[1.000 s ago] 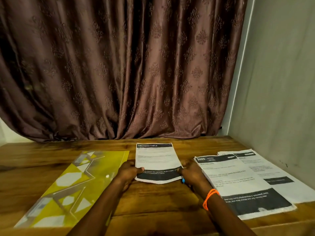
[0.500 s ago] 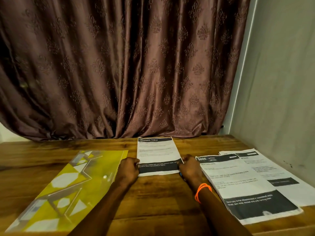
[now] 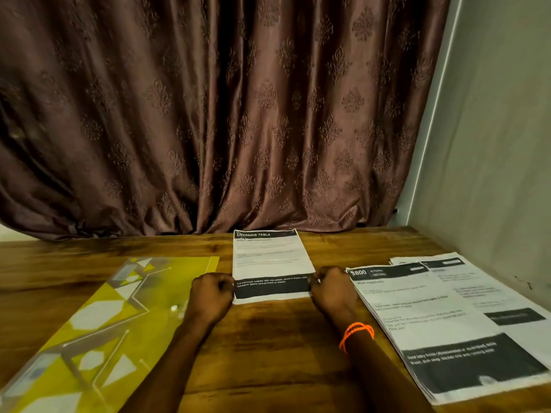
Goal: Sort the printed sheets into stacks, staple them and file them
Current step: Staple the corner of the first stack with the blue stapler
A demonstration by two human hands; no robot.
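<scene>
Brown patterned curtain (image 3: 226, 114) hangs behind the wooden tabletop (image 3: 268, 347). At its centre lies a white printed sheet stack headed "DRESSING TABLE" (image 3: 269, 257); the left hand (image 3: 212, 293) and right hand (image 3: 332, 289) pinch its near side edges, each grip curled closed on the paper. A yellow patterned plastic folder (image 3: 119, 317) lies left, and two more printed paper stacks (image 3: 447, 329) lie right.
</scene>
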